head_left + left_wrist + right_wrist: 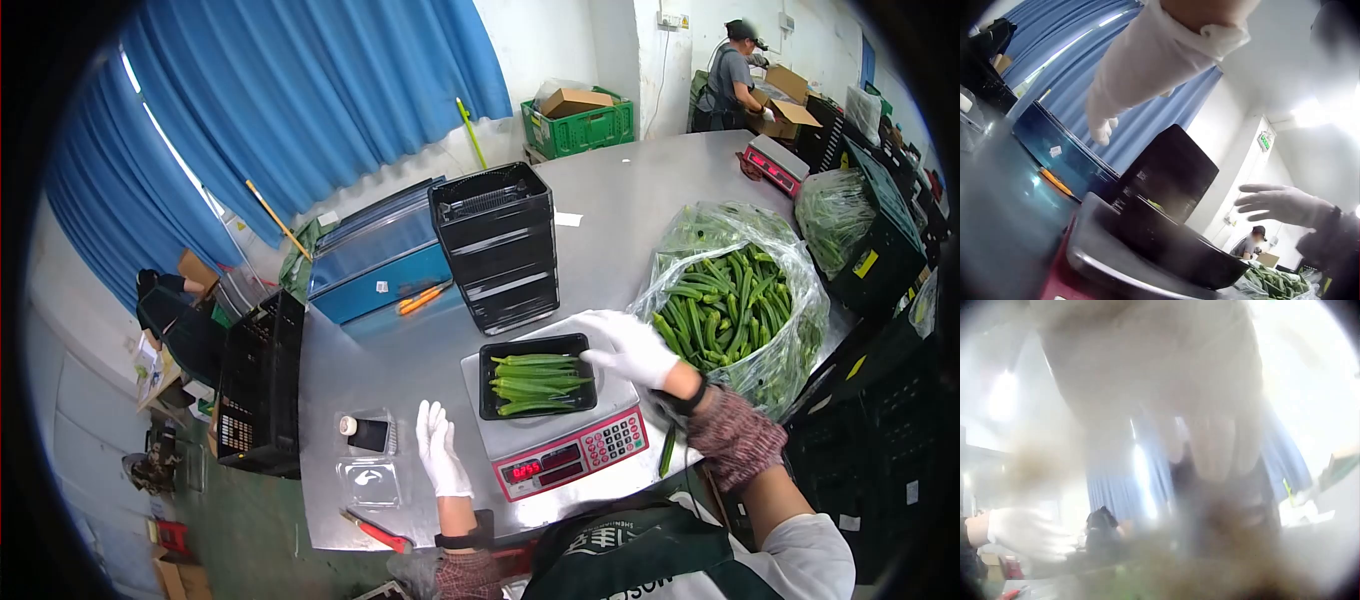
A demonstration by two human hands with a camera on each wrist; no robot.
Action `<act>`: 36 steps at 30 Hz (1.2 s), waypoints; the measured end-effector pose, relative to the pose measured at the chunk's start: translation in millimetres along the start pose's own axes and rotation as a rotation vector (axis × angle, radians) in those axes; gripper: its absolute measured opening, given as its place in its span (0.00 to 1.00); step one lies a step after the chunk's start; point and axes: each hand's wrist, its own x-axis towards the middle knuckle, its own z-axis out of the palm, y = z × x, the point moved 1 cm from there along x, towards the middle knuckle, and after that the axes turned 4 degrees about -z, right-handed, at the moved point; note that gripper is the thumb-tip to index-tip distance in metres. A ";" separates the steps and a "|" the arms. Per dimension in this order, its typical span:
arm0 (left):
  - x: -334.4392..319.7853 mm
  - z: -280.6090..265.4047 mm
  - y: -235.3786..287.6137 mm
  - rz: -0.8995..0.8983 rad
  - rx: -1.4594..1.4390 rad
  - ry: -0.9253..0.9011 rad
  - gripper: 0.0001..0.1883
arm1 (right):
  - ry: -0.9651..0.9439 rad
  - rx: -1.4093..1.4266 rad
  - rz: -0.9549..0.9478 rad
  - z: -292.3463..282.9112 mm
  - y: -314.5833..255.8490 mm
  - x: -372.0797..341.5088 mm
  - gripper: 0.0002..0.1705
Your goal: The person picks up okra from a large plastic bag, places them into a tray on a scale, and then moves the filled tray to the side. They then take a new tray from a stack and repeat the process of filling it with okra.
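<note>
Okra pods (540, 384) lie side by side in a black tray (486, 392), which sits on the platform of a red-trimmed digital scale (570, 462). The scale's display is lit with red digits. To the left of the scale, my white-gloved left hand (441, 452) is raised with fingers extended and holds nothing. My gloved right hand (632, 346) is at the tray's right side, its fingers near the rim; in the left wrist view those fingers look straight and apart from the tray. One loose okra pod (667, 452) lies right of the scale.
A tall stack of black trays (497, 250) stands behind the scale. At the right is a big plastic bag of okra (735, 305). A red-handled knife (378, 531) and clear plastic boxes (368, 482) lie at the left. Carrots (424, 297) lie by a blue bin (385, 290).
</note>
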 end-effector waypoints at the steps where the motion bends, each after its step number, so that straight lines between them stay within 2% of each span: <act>1: 3.4 -1.6 2.6 0.026 0.080 -0.019 0.28 | -0.030 -0.036 0.141 -23.4 -5.9 -15.7 0.25; 2: 6.9 -1.7 3.7 0.065 0.158 -0.054 0.27 | 0.002 -0.103 0.146 -28.2 4.2 -39.1 0.20; 4: 14.0 5.1 7.5 0.082 0.248 -0.116 0.27 | -0.100 -0.083 0.118 -28.3 18.7 -89.9 0.12; 5: 17.8 10.3 8.7 0.104 0.336 -0.180 0.26 | -0.248 -0.054 0.172 -21.5 23.1 -117.8 0.13; 6: 24.3 14.4 7.6 0.094 0.338 -0.179 0.26 | -0.523 -0.212 0.216 -16.6 14.5 -134.1 0.16; 7: 33.1 18.8 4.0 0.121 0.382 -0.251 0.27 | -0.562 -0.216 0.044 -2.9 20.3 -163.4 0.19; 9: 47.8 31.7 -2.3 0.163 0.476 -0.375 0.27 | -0.828 -0.454 0.073 16.8 15.8 -199.8 0.20; 11: 62.2 46.1 -10.4 0.241 0.604 -0.456 0.25 | -0.688 -0.588 -0.056 48.8 38.6 -239.7 0.20; 13: 62.5 67.0 -12.4 0.258 0.749 -0.496 0.24 | -0.592 -0.460 -0.064 60.7 47.4 -250.3 0.17; 15: 67.8 79.4 -29.6 0.482 0.994 -0.558 0.23 | -0.673 -0.478 0.007 72.4 58.1 -259.8 0.17; 17: 62.3 88.3 -46.3 0.638 1.288 -0.692 0.24 | -0.647 -0.433 -0.020 69.3 63.8 -260.6 0.17; 19: 46.7 83.5 -64.1 0.850 1.615 -0.715 0.26 | -0.612 -0.395 -0.042 63.5 61.4 -255.2 0.17; 21: 36.0 74.0 -60.5 0.771 1.623 -0.732 0.26 | -0.285 -0.014 0.130 55.4 56.0 -248.8 0.16; 22: 29.2 71.2 -54.7 0.728 1.647 -0.737 0.27 | -0.231 0.246 0.505 38.2 32.6 -227.0 0.13; 23: 23.0 66.7 -51.5 0.679 1.672 -0.741 0.27 | -0.101 0.215 0.490 35.3 29.4 -214.6 0.13; 25: 14.7 53.6 -50.9 0.684 1.617 -0.741 0.29 | -0.035 0.127 0.437 23.2 16.3 -175.6 0.13; 26: 13.3 49.9 -49.1 0.690 1.562 -0.739 0.30 | 0.051 0.167 0.358 14.6 -0.2 -144.2 0.14; 27: 11.3 50.2 -43.3 0.694 1.565 -0.737 0.30 | 0.066 0.033 0.248 18.4 -1.7 -126.1 0.15; 29: 7.7 50.1 -26.9 0.569 1.327 -0.621 0.34 | 0.021 0.052 0.224 18.2 -16.1 -82.1 0.17; 31: 13.0 38.9 -17.3 0.581 1.346 -0.564 0.34 | -0.129 0.037 0.140 40.2 -11.3 -63.5 0.18; 33: 22.0 22.0 -22.7 0.490 1.312 -0.566 0.32 | -0.259 -0.123 0.073 63.6 -13.3 -50.4 0.17; 35: 23.0 13.7 -34.0 0.481 1.269 -0.537 0.32 | -0.388 -0.294 0.198 95.4 -4.7 -43.6 0.17; 36: 22.7 12.9 -34.9 0.475 1.221 -0.519 0.31 | -0.389 -0.292 0.191 103.8 0.7 -41.1 0.17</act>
